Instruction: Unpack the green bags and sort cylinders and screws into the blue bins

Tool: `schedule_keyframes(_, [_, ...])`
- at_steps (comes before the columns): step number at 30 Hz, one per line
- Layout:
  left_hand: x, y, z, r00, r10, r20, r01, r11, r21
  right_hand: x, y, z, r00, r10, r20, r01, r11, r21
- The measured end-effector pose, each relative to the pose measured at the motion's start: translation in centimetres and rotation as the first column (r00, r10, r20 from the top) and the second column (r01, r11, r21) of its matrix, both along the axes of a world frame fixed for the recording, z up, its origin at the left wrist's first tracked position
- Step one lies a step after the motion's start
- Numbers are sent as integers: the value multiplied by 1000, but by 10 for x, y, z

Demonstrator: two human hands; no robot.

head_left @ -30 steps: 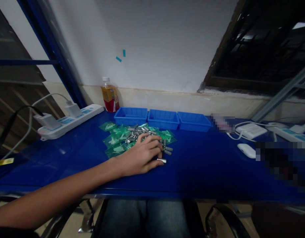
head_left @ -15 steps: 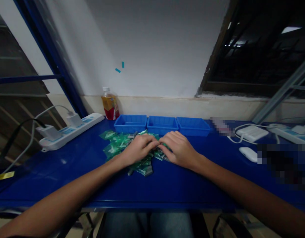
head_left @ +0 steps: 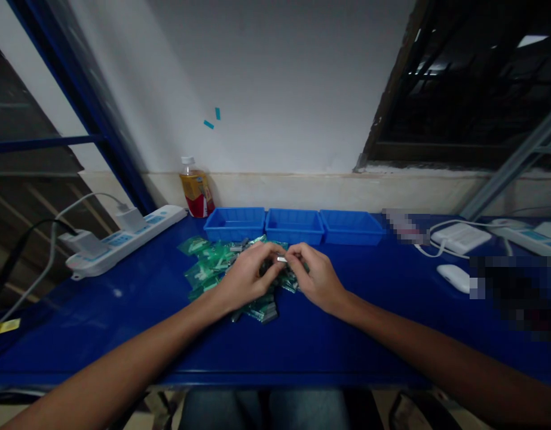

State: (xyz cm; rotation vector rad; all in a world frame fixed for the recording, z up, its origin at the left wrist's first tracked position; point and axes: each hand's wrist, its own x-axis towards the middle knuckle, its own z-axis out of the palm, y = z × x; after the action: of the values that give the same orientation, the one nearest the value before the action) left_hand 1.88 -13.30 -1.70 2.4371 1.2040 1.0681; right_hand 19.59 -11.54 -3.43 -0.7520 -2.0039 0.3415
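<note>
1. A person's left hand (head_left: 246, 272) is bare, with slender fingers and a smooth, rounded back.
2. The right hand (head_left: 320, 278), also bare, matches it in build, slim across the knuckles.
3. The left forearm (head_left: 136, 352), long and lean, is uncovered along the stretch in view and narrows to a slim wrist.
4. The right forearm (head_left: 419, 340), likewise uncovered, tapers the same way and falls partly in shade.
5. Faded blue jeans (head_left: 302, 409) cover both thighs, the denim darkening between the legs; black patches alongside may be clothing or chair, too dim to tell.
</note>
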Motion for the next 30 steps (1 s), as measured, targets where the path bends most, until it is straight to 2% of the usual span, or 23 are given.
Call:
schedule_keyframes(2, [-2, 1, 1, 1000, 16, 6, -16, 1000, 9, 1, 2, 0, 999, 7, 32, -8, 999, 36])
schedule_keyframes(4, [-4, 2, 3, 1000, 29, 13, -29, 1000, 9, 3, 6, 1, 994, 5, 105, -18, 991, 130])
schedule_keyframes(8, [-6, 5, 5, 999, 36, -20, -36, 999, 2, 4, 10, 10, 950, -74, 303, -22, 953, 301])
schedule_keyframes(13, [-13, 13, 2, 982, 123, -145, -127, 992, -15, -4, 21, 31, 866, -201, 457, 28, 934, 356])
schedule_keyframes(15, [-19, 19, 2, 963, 172, -208, -175, 985, 4, -6, 39, 39, 836, -250, 488, 118, 951, 285])
schedule_keyframes(17, [-27, 26, 2, 946, 218, -242, -216, 976, 34, -7, 65, 45, 788, -274, 551, 257, 960, 110])
schedule_keyframes(19, [-36, 33, 2, 930, 260, -258, -252, 966, 63, -6, 94, 50, 735, -243, 633, 375, 923, -81])
schedule_keyframes(21, [-46, 39, 1, 915, 289, -281, -275, 957, 91, -8, 120, 53, 699, -197, 687, 420, 891, -172])
schedule_keyframes(23, [-55, 44, -1, 905, 292, -309, -272, 956, 108, -12, 138, 52, 670, -146, 727, 427, 877, -218])
schedule_keyframes(26, [-65, 49, -4, 907, 220, -359, -200, 975, 94, -23, 153, 47, 632, -80, 771, 430, 864, -263])
schedule_keyframes(30, [-69, 49, -4, 911, 83, -404, -62, 996, 64, -33, 153, 45, 610, -109, 785, 455, 859, -234])
